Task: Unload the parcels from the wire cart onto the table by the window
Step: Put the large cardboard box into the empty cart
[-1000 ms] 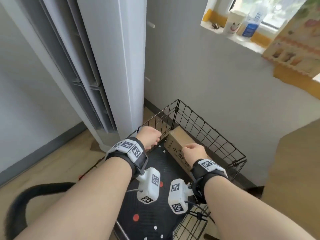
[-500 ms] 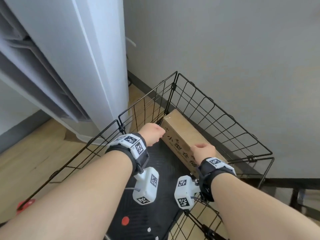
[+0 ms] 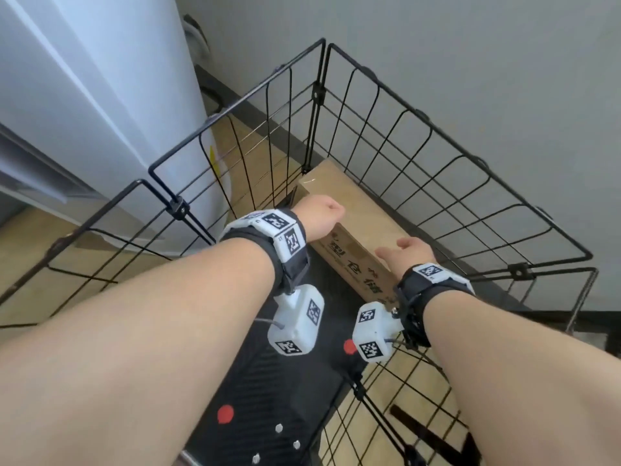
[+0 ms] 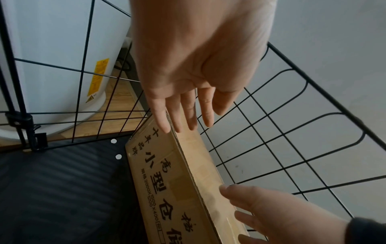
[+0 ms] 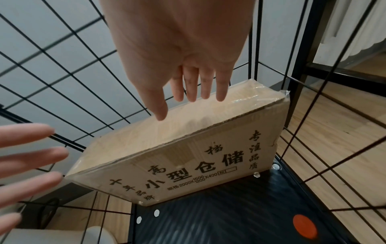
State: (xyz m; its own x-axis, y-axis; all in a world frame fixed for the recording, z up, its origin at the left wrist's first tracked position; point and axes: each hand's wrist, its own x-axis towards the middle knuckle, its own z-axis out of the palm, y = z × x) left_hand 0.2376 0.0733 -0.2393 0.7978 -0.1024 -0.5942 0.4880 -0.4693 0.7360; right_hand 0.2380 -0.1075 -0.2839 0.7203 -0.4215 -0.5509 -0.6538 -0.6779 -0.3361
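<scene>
A long brown cardboard parcel (image 3: 359,213) with black printed characters stands on its edge in the black wire cart (image 3: 437,122), against the far mesh wall. My left hand (image 3: 319,216) reaches to its far end. In the left wrist view its straight fingers (image 4: 188,118) sit at the parcel's (image 4: 173,173) top corner. My right hand (image 3: 408,253) is over the near end, its fingers (image 5: 191,92) spread just above the parcel's (image 5: 188,148) top face. Neither hand grips anything. I cannot tell whether the fingers touch the parcel.
A tall white appliance (image 3: 100,95) stands close to the cart's left side, and a grey wall (image 3: 470,45) is right behind it. The cart floor is a black ribbed mat (image 3: 268,381) with red dots. Pale wood flooring (image 3: 40,250) surrounds the cart.
The view has tilted down and closed in on the cart, so the window sill is gone. Both hands have sunk deeper into the cart, spread further apart along the parcel.
</scene>
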